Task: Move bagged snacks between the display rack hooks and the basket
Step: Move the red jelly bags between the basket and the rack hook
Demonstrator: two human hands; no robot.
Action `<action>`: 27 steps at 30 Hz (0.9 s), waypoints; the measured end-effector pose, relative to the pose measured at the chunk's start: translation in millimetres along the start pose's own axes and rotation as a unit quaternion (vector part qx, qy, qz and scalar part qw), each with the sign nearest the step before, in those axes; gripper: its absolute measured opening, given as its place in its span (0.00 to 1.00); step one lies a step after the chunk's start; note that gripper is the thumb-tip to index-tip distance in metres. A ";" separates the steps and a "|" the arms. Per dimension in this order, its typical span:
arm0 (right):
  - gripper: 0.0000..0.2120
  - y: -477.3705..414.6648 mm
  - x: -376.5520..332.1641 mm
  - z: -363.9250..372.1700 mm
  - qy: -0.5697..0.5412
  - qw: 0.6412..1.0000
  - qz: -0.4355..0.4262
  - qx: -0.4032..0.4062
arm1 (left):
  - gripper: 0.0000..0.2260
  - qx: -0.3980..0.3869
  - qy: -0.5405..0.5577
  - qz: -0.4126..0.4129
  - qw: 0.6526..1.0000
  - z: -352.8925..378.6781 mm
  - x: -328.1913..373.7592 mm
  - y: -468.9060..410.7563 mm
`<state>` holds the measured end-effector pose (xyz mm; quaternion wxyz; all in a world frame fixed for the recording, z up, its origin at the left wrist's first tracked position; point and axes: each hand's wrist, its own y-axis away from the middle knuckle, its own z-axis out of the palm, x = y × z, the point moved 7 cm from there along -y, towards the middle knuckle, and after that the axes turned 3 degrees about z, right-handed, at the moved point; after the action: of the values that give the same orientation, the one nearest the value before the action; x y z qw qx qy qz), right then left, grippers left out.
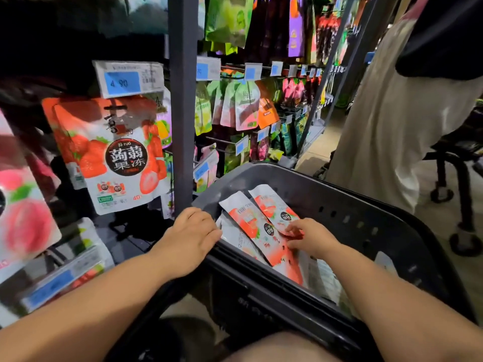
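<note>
Left hand [190,236] lies relaxed, fingers loose, on the left rim of the basket [339,194], holding nothing. Inside the basket, strawberry bags [251,220] lie overlapped. Right hand [311,236], inside the basket too, pinches one of them with bent fingers.

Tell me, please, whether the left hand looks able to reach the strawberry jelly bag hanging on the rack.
Probably yes: the left hand rests on the basket rim holding nothing, and the hanging strawberry jelly bag is just up-left of it, with nothing across the gap.
</note>
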<state>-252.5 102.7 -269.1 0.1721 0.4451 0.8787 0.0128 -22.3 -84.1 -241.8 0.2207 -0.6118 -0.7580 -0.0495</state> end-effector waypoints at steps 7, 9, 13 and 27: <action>0.06 -5.2 7.7 -0.6 -0.099 0.991 0.049 0.076 | 0.26 -0.025 0.004 0.000 1.000 3.0 5.0 1.4; 0.03 -6.4 6.8 -5.3 -0.147 0.982 0.053 0.109 | 0.17 -0.032 0.010 -0.013 0.999 1.7 6.3 2.2; 0.05 2.6 -4.2 -28.0 -0.232 0.955 0.023 0.185 | 0.15 -0.040 0.013 -0.021 0.999 2.9 4.6 3.8; 0.05 82.5 -55.2 -114.5 -0.170 0.878 -0.157 0.418 | 0.10 -0.056 0.015 -0.031 0.998 2.9 9.5 4.3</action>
<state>-194.1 124.0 -130.8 0.1166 0.3268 0.8178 -0.4592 -20.5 -73.5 -241.5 0.1957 -0.5983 -0.7695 -0.1079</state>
